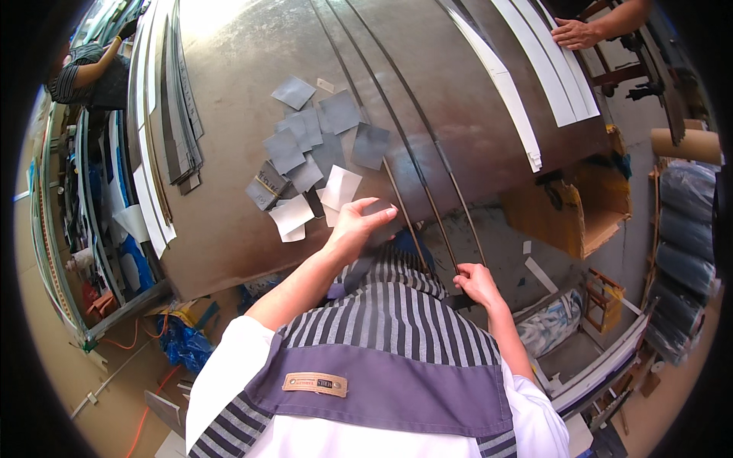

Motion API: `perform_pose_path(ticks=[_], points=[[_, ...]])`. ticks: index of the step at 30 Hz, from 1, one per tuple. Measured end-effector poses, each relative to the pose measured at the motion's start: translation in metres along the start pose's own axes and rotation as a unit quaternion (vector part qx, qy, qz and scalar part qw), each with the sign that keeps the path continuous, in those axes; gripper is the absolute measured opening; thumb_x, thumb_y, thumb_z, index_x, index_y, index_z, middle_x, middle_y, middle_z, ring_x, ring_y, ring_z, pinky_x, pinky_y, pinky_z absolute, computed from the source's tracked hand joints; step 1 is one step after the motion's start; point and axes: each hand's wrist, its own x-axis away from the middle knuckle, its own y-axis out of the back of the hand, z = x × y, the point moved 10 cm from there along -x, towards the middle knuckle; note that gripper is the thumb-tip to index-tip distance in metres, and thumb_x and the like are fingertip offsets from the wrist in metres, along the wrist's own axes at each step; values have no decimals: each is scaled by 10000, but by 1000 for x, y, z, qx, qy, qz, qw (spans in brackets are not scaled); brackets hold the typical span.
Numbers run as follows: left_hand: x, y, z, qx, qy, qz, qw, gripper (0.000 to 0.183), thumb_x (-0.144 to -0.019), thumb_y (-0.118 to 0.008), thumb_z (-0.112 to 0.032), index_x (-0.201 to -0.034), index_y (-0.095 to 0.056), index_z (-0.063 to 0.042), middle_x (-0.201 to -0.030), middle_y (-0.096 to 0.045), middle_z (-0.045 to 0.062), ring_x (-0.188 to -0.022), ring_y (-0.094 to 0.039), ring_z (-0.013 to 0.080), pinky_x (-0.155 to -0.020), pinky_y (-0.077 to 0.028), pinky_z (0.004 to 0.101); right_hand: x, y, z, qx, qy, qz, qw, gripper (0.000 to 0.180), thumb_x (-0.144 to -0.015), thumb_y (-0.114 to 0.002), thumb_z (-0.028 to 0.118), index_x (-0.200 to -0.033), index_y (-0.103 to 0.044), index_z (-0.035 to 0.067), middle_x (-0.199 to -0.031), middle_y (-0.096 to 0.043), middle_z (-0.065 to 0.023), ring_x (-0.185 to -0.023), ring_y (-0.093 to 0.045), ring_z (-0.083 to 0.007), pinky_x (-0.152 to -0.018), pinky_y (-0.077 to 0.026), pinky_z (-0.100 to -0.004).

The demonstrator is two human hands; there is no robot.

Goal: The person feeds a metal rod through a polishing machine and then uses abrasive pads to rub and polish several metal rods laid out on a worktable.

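Note:
My left hand (358, 226), at the table's near edge, holds a dark, blurred flat piece (378, 222) between thumb and fingers. My right hand (475, 281) is beyond the edge, its fingers closed around the near end of the middle one of three long thin dark rods (416, 166), which lie across the table and overhang it. Grey square sheets (284, 150) are scattered left of the rods, with paler squares (342, 187) nearer me. A stack of grey squares bound with a yellow band (266, 186) bears handwriting.
The large metal-topped table (229, 229) carries dark strips (180, 114) at left and white strips (544, 68) at right. A co-worker's hand (575, 34) rests by the white strips; another person (91, 68) stands at upper left. An open cardboard box (567, 212) and wrapped rolls (687, 229) are at right.

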Motion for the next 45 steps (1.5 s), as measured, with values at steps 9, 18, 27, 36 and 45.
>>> perform_pose_path(ticks=[9, 18, 27, 36, 45], points=[[-16, -25, -17, -19, -59, 14, 998, 267, -777, -778, -108, -988, -668, 13, -883, -690, 66, -772, -648, 128, -682, -537, 279, -22, 9, 76, -268, 147, -158, 939, 312, -884, -635, 113, -1168, -605, -11, -776, -652, -60, -601, -573, -98, -572, -474, -244], [-32, -47, -38, -10, -92, 0, 996, 294, -736, -806, -85, -976, -659, -1, -880, -689, 68, -755, -646, 126, -695, -534, 274, 32, 25, 108, -352, 169, -115, 913, 283, -921, -583, 54, -1184, -615, -44, -738, -640, -36, -527, -505, -37, -478, -406, -191], [-39, -51, -36, -33, -87, -10, 996, 308, -715, -819, -68, -950, -628, -15, -850, -680, 65, -732, -646, 128, -658, -532, 267, 43, 25, 109, -339, 163, -124, 918, 295, -923, -598, 77, -1200, -615, -21, -762, -654, -23, -526, -505, -20, -449, -373, -160], [-44, -52, -34, -52, -100, 0, 994, 308, -718, -819, -75, -955, -633, -10, -856, -679, 62, -744, -641, 122, -681, -521, 258, 45, 26, 109, -345, 159, -126, 916, 286, -920, -597, 70, -1189, -621, -24, -759, -656, -29, -524, -502, -22, -452, -374, -164], [-47, -52, -26, 5, -48, 26, 998, 451, -706, -822, -54, -1085, -593, 31, -943, -686, 110, -837, -657, 156, -794, -513, 270, 47, 28, 118, -360, 122, -127, 916, 391, -894, -649, 115, -1234, -554, -54, -938, -668, -109, -674, -626, -82, -482, -468, -207]])
